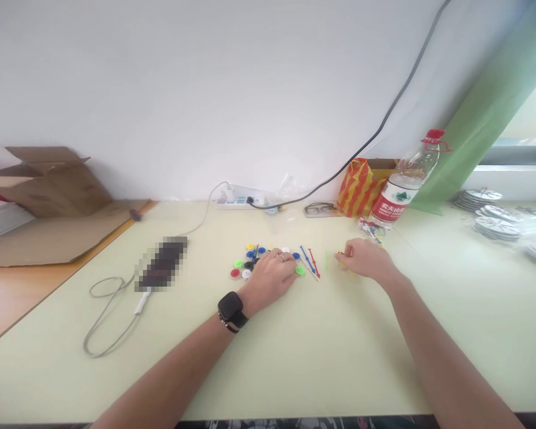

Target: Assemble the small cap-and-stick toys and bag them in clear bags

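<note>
My left hand [270, 275], with a black watch at its wrist, reaches over a cluster of small coloured plastic discs. Its fingers are bent down and held together, and what lies under the fingertips is hidden. Close to it are a red disc [235, 273], a blue disc [261, 251] and a green disc [300, 271]. Further right, my right hand [368, 259] pinches a small yellow plastic piece [341, 258] just above the table. Between both hands lie a blue arrow-shaped stick [308, 260], a red arrow-shaped stick [314, 263] and a thin green stick [326, 261].
A power strip [237, 198] and eyeglasses [320, 208] lie by the wall. A large water bottle [404, 182] stands beside a striped bag [360, 187]. On the left are a blurred-out device, its cable [109, 354] and a cardboard box [58, 182]. Stacked white discs [495, 226] lie right.
</note>
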Available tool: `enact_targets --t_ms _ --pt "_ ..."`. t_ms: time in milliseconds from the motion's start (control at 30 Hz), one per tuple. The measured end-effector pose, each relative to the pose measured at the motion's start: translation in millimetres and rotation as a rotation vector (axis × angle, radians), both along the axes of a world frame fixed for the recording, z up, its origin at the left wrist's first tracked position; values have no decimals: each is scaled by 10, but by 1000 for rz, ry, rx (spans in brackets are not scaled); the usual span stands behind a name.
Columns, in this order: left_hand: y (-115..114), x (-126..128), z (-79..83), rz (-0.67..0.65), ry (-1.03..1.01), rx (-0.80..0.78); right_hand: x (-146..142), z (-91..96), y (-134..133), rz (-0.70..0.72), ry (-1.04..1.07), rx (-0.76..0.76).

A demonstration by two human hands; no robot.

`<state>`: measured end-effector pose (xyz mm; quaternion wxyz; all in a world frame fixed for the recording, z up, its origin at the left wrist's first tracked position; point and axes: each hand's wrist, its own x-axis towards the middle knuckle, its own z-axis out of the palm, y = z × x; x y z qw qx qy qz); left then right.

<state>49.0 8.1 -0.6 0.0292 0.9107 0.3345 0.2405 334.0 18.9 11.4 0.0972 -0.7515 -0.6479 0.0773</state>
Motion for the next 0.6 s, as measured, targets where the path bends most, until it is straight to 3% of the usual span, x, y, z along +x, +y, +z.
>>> enact_targets --t_ms 200,400,600 --pt "-51 37 59 21 -147 44 19 74 -44 146 290 -189" --pt "-96 65 74 -87 -229 -74 -428 167 -199 435 901 -231" --pt "-75 47 56 -157 -303 -120 -684 129 -251 603 1147 -175"
